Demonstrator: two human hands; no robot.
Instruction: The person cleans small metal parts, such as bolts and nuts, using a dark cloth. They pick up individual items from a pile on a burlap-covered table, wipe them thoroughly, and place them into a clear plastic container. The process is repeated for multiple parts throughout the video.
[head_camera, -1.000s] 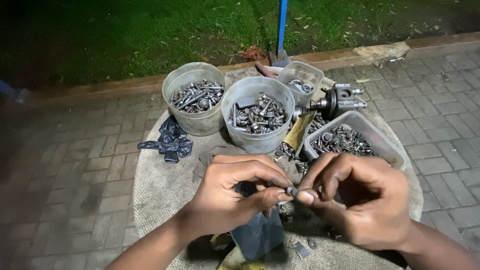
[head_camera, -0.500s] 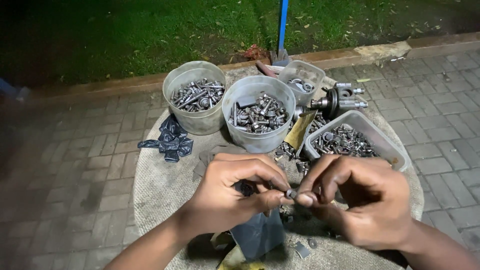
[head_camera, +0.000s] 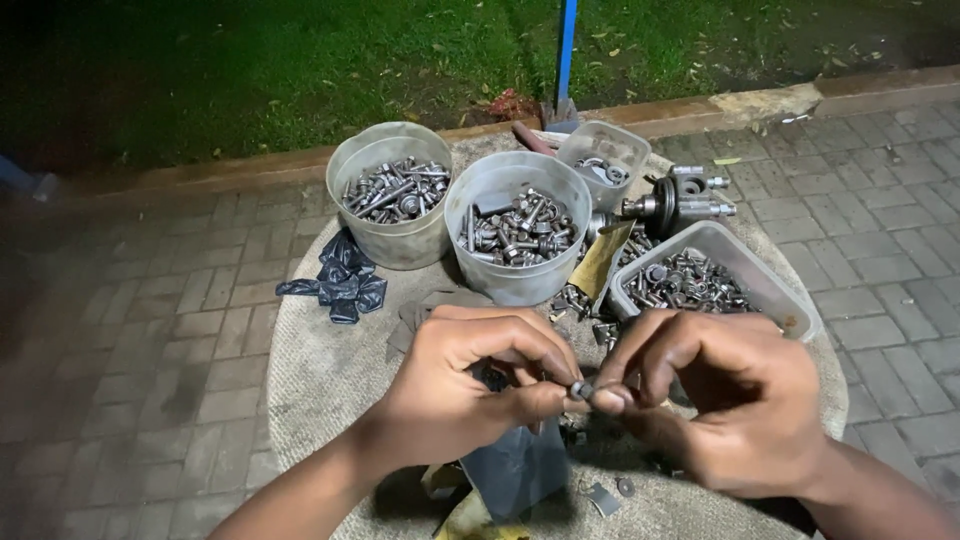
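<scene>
Your left hand and right hand meet at centre, fingertips pinched narrow on one small bolt between them. Keep the pinch square and turn slowly so nothing drops. At 12 o'clock stand two round tubs of hardware; at 2 o'clock a rectangular tray. Loose scraps at 6 o'clock crowd the concrete slab.

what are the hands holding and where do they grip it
A small metal fastener, pinched between the fingertips of the left hand and right hand, one at each end. Its exact kind is too small to tell.
</scene>
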